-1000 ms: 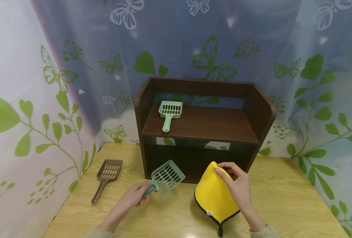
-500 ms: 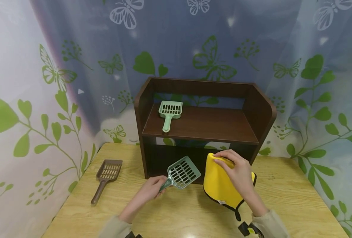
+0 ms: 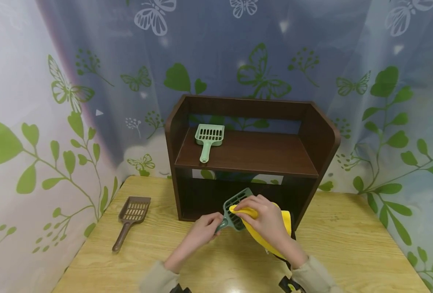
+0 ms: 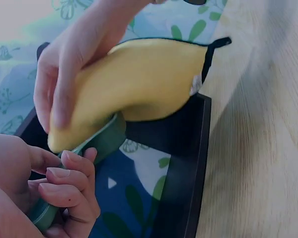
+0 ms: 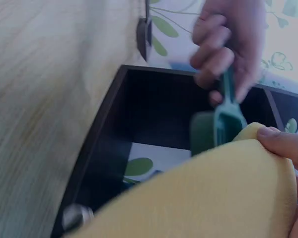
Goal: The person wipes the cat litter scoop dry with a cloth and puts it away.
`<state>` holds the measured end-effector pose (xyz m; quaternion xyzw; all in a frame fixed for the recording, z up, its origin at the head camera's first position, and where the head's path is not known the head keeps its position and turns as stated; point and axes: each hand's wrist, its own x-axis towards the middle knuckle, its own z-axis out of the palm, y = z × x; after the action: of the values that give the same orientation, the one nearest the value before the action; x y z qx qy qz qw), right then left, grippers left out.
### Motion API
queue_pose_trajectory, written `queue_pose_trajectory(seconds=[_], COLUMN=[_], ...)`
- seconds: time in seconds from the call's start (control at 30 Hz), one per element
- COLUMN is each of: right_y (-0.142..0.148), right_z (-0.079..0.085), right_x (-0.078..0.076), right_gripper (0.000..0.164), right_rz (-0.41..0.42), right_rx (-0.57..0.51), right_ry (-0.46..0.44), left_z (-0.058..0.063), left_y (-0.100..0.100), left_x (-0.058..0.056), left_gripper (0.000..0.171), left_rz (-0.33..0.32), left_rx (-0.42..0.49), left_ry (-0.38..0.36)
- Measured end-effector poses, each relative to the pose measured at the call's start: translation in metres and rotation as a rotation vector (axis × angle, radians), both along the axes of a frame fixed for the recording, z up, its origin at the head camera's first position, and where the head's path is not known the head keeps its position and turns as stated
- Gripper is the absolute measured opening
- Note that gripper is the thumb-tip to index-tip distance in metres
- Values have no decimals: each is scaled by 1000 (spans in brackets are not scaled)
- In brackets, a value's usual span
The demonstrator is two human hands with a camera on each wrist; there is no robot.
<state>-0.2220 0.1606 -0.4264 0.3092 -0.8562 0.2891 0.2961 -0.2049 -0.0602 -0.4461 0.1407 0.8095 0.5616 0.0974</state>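
Note:
My left hand [image 3: 203,228] grips the handle of a dark green litter scoop [image 3: 230,221], its slotted head raised in front of the shelf. In the left wrist view the fingers of my left hand [image 4: 69,193] curl round that handle. My right hand [image 3: 265,219] pinches a yellow cloth [image 3: 260,238] with black edging and holds it over the scoop's head, hiding part of the slots. The cloth [image 4: 149,79] drapes against the scoop's rim in the left wrist view. From the right wrist, the cloth [image 5: 203,193] covers much of the lower view.
A dark brown two-tier shelf [image 3: 260,152] stands at the back of the wooden table [image 3: 348,244]. On its upper board lies a light green litter scoop [image 3: 209,136]. A brown litter scoop [image 3: 130,217] lies on the table at left. A patterned curtain [image 3: 216,61] hangs behind.
My left hand has carried the dark green scoop to the right. My right hand first shifted right with the cloth, then came left, bringing the cloth over the scoop's head.

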Motion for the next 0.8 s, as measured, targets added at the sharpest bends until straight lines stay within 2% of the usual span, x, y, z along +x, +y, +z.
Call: queue_pose_trajectory(seconds=[0.2, 0.33, 0.57, 0.8], right_y=[-9, -11, -7, 3], right_z=[-10, -13, -16, -12], right_x=[0, 0, -7, -11], right_gripper=[24, 26, 28, 30], right_rz=[-27, -81, -181, -316], right_rx=[-12, -10, 44, 45], right_ry=[88, 159, 288, 299], left_z=[4, 4, 2, -2], left_y=[10, 14, 18, 16], left_x=[2, 4, 5, 5], left_gripper=[33, 33, 35, 32], left_rz=[-25, -45, -52, -31], left_rx=[-29, -4, -17, -51], left_ry=[38, 28, 31, 54])
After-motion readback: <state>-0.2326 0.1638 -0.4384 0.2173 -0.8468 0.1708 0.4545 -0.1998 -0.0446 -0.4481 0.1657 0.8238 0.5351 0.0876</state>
